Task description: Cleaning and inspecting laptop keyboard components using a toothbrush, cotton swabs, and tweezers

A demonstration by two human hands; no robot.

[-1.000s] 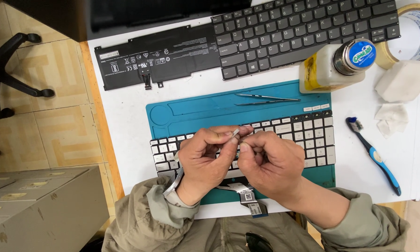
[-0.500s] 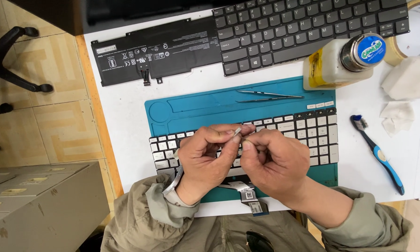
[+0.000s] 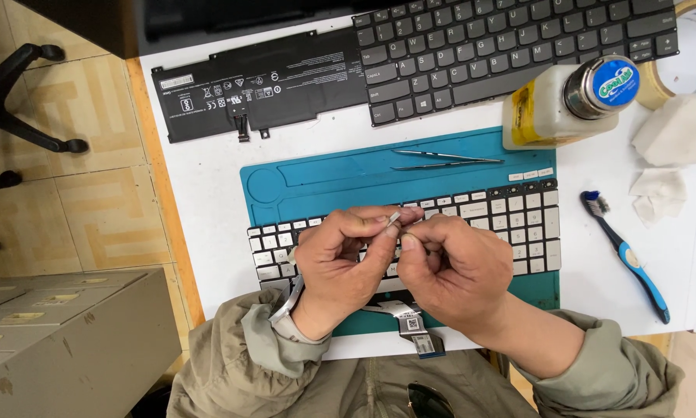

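Note:
My left hand and my right hand meet over a white laptop keyboard that lies on a teal work mat. Both pinch a small pale keycap between thumbs and fingertips, held just above the keys. The hands hide the middle of the keyboard. Its flat ribbon cable sticks out toward me below the hands. A pair of metal tweezers rests on the mat beyond the keyboard. Three loose keycaps sit at the mat's far right.
A black laptop battery and a dark grey keyboard lie at the back of the white table. At right are a pump bottle, tape roll, white sponge, tissue and blue toothbrush. A grey cabinet and chair base stand left.
My hands have barely moved; the fingers keep working the small keycap in the same spot. The view has shifted slightly.

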